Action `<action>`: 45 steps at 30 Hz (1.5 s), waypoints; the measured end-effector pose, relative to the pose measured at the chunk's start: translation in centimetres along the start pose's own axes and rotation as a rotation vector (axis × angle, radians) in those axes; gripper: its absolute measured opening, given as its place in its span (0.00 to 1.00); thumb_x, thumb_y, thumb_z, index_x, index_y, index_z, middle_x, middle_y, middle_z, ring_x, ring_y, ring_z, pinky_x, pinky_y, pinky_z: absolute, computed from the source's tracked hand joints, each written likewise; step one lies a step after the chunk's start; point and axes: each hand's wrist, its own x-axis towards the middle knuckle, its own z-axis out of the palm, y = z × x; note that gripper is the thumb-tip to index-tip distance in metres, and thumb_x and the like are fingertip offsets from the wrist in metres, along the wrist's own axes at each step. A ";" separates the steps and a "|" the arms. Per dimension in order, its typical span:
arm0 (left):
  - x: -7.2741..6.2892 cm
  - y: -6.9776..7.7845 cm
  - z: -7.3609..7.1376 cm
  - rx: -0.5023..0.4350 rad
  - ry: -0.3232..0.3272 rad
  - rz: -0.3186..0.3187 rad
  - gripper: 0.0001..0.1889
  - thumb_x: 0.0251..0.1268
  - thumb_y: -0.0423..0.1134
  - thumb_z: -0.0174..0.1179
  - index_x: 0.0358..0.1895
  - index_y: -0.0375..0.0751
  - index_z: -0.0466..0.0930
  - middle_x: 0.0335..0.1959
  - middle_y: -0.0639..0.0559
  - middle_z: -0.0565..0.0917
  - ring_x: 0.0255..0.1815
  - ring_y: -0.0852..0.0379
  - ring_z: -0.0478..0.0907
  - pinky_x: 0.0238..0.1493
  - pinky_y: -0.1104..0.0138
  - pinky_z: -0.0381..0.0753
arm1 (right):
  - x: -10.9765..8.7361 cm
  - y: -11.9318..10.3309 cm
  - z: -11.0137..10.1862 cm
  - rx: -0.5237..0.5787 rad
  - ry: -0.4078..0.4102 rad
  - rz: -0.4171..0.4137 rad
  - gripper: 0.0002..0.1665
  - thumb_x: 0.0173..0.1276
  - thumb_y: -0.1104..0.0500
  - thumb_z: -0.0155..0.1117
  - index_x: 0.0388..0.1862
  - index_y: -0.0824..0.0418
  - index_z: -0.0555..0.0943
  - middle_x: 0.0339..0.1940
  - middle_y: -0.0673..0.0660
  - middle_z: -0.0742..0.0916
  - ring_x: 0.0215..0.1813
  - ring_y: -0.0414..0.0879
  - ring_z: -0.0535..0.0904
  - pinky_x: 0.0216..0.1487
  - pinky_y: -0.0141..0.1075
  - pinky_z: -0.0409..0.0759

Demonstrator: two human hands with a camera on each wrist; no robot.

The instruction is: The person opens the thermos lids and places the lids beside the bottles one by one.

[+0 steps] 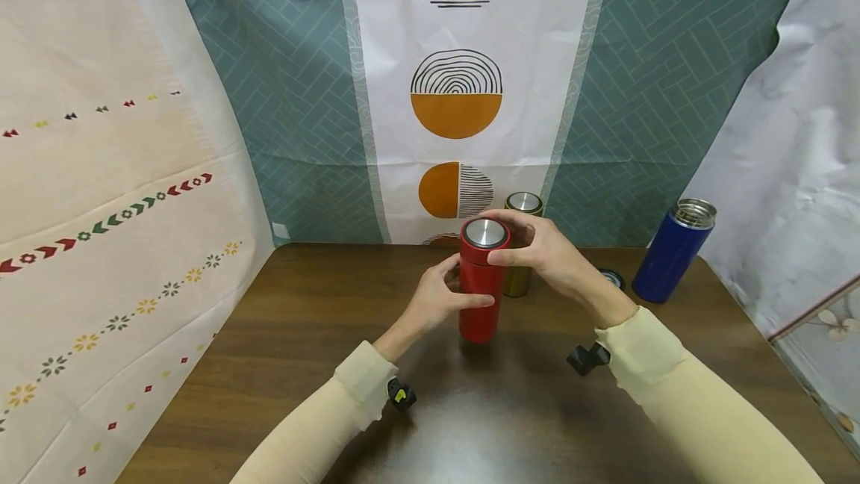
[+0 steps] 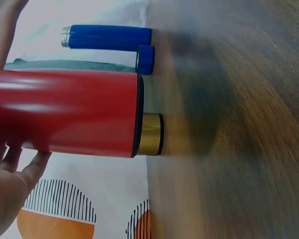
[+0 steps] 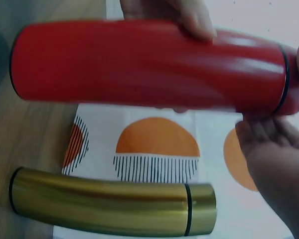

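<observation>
Both hands are on a red thermos flask [image 1: 478, 316], held upright over the middle of the brown table with its shadow just under the base. My left hand [image 1: 435, 296] grips the body from the left, thumb across the front. Higher up, my right hand [image 1: 547, 256] pinches the lid [image 1: 487, 234] with its silver top, fingers behind and thumb in front. The right wrist view shows the dark seam between lid and body. Partly hidden behind the right hand stands a gold thermos flask [image 3: 109, 206] with its lid on.
At the right rear a blue thermos flask [image 1: 674, 251] stands without its lid, bare metal neck showing. Its blue lid [image 2: 146, 59] sits on the table [image 1: 322, 320] beside it. A patterned cloth [image 1: 463, 36] hangs directly behind the table, with more cloth at both sides.
</observation>
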 end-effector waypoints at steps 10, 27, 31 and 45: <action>0.1 -0.1 0.3 -0.027 0.032 0.018 0.32 0.59 0.44 0.77 0.68 0.51 0.78 0.58 0.54 0.85 0.56 0.51 0.84 0.60 0.54 0.83 | -0.6 0.0 0.8 -0.055 0.053 0.002 0.46 0.69 0.55 0.72 0.82 0.57 0.64 0.72 0.58 0.78 0.70 0.55 0.75 0.70 0.52 0.75; 0.0 0.2 0.0 -0.028 -0.006 0.010 0.32 0.59 0.42 0.76 0.68 0.49 0.78 0.58 0.53 0.85 0.56 0.51 0.84 0.60 0.54 0.83 | -0.4 -0.2 0.8 -0.014 0.051 0.004 0.37 0.67 0.58 0.75 0.74 0.56 0.74 0.63 0.58 0.84 0.61 0.56 0.81 0.59 0.42 0.84; -0.1 0.4 -0.1 -0.035 -0.050 0.004 0.32 0.60 0.40 0.76 0.69 0.48 0.77 0.59 0.52 0.85 0.58 0.51 0.84 0.62 0.54 0.82 | -0.1 -0.3 -0.2 -0.005 -0.067 -0.013 0.35 0.69 0.59 0.72 0.74 0.55 0.75 0.64 0.56 0.84 0.63 0.56 0.80 0.62 0.44 0.82; 0.5 0.1 0.4 -0.037 0.069 0.014 0.32 0.58 0.43 0.78 0.68 0.51 0.78 0.57 0.53 0.86 0.55 0.50 0.85 0.59 0.55 0.84 | -0.7 0.4 1.5 -0.109 0.157 -0.021 0.43 0.69 0.52 0.75 0.78 0.56 0.68 0.69 0.57 0.80 0.68 0.56 0.78 0.65 0.43 0.81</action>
